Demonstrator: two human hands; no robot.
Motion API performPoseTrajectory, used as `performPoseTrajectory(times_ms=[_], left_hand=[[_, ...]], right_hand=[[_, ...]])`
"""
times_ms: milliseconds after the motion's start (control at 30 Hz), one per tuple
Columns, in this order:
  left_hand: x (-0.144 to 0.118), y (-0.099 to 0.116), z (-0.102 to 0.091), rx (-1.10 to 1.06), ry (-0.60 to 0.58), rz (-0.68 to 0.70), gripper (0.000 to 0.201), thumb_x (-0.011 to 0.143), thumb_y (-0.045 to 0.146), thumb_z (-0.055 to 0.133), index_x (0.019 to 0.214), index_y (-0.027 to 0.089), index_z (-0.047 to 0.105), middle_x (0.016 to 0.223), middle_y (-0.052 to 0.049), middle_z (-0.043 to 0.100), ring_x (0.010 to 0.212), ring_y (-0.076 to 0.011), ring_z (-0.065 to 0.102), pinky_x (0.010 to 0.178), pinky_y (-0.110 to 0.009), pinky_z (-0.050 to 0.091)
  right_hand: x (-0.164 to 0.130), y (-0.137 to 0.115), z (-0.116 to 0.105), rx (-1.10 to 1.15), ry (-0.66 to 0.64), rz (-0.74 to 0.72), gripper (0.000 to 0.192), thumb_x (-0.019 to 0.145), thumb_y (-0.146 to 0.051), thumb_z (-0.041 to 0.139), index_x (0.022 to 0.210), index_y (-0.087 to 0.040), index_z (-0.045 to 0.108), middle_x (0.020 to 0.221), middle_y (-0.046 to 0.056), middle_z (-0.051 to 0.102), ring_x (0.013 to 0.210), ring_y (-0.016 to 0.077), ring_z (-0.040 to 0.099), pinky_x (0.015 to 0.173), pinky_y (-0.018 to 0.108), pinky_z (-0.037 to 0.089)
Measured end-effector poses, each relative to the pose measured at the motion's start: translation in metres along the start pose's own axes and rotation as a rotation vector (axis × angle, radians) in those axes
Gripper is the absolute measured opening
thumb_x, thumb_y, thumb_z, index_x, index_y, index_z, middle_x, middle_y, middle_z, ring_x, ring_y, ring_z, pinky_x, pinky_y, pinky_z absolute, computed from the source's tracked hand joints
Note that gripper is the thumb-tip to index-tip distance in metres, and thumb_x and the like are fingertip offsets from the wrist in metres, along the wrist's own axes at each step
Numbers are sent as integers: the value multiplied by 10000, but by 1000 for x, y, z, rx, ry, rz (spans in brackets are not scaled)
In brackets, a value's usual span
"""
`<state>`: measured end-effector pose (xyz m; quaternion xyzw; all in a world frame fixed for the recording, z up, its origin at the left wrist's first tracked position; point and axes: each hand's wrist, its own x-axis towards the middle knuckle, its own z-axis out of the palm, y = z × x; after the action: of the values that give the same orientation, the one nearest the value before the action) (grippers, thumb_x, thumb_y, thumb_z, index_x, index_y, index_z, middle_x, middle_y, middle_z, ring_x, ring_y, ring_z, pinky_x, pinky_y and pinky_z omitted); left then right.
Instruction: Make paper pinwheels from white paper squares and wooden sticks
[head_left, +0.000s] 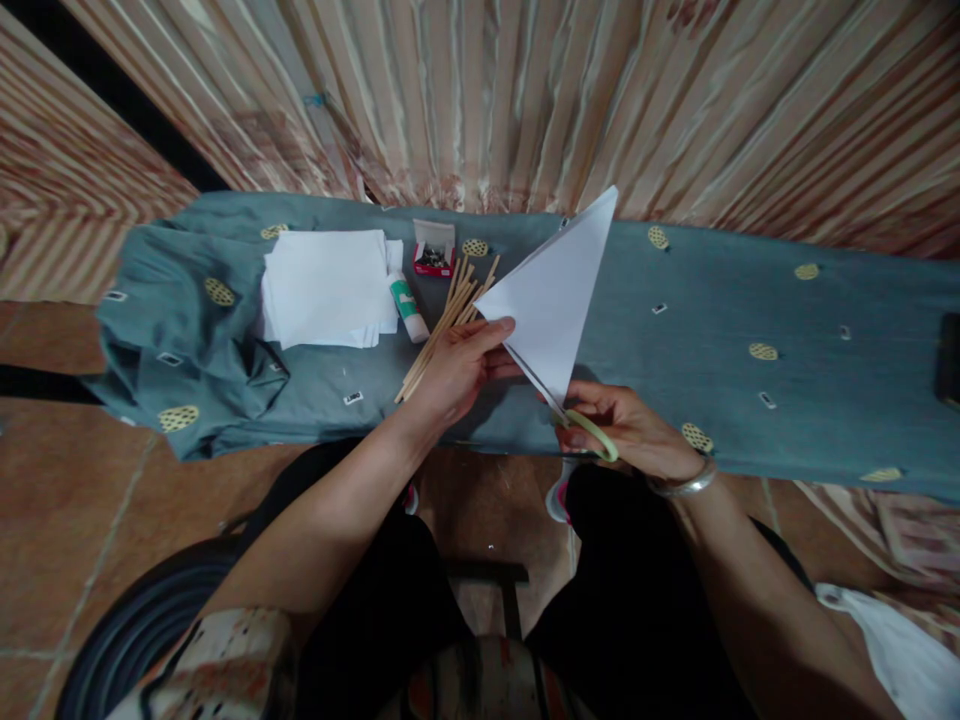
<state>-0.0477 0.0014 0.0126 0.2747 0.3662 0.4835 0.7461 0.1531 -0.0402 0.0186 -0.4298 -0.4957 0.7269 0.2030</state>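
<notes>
Head view. The left hand (457, 365) holds a folded white paper triangle (555, 290) by its left corner, fingers (491, 330) pinched on the sheet with the thumb underneath. The paper is raised above the desk (750, 300), its long point tilted up and to the right.

The right hand (630, 425) grips a pair of scissors (577, 420) with green handles, fingers closed through the loops. The blades lie along the lower left edge of the triangle, running from its bottom tip up toward the left hand. Whether the blades are open or shut cannot be told at this size.

Progress, as a judgement: the sheet is already folded into a triangle and the scissors are set at its edge. No cut strip or loose offcut is visible, so the cut appears to be at or near its start, with most of the edge left to go.

On the cloth-covered desk beyond the left hand lie a stack of white paper (326, 288), a glue bottle (407, 303), a bundle of wooden sticks (446, 325) and a small open box (434, 250), all untouched.
</notes>
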Motion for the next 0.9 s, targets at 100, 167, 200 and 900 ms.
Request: performPoseTrajectory(times_ms=[100, 167, 200, 900], left_hand=[[0, -1, 0, -17, -3, 2, 189, 749, 278, 719, 855, 129, 674, 861, -84, 764, 813, -229, 734, 815, -377, 584], [1, -1, 0, -22, 4, -2, 188, 752, 271, 714, 866, 128, 670, 857, -78, 763, 800, -221, 733, 817, -378, 583], [1, -2, 0, -24, 7, -5, 190, 751, 266, 714, 874, 127, 668, 856, -74, 762, 799, -217, 732, 820, -378, 582], [1, -4, -1, -37, 20, -34, 235, 752, 327, 731, 863, 133, 663, 823, -72, 755, 855, -245, 727, 855, -405, 567]], right_hand=[[0, 0, 1, 16, 15, 2, 471, 662, -393, 821, 1024, -154, 638, 614, -63, 547, 494, 40, 399, 448, 181, 279], [-1, 0, 1, 14, 14, 0, 465, 661, -383, 823, 1023, -154, 642, 603, -66, 542, 488, 38, 393, 445, 180, 277], [-1, 0, 1, 8, 14, -3, 468, 657, -382, 825, 1023, -153, 645, 604, -64, 545, 489, 40, 394, 444, 181, 277], [0, 3, 2, 15, 36, 2, 472, 641, -358, 836, 1038, -153, 683, 644, -54, 562, 519, 46, 441, 482, 178, 358]])
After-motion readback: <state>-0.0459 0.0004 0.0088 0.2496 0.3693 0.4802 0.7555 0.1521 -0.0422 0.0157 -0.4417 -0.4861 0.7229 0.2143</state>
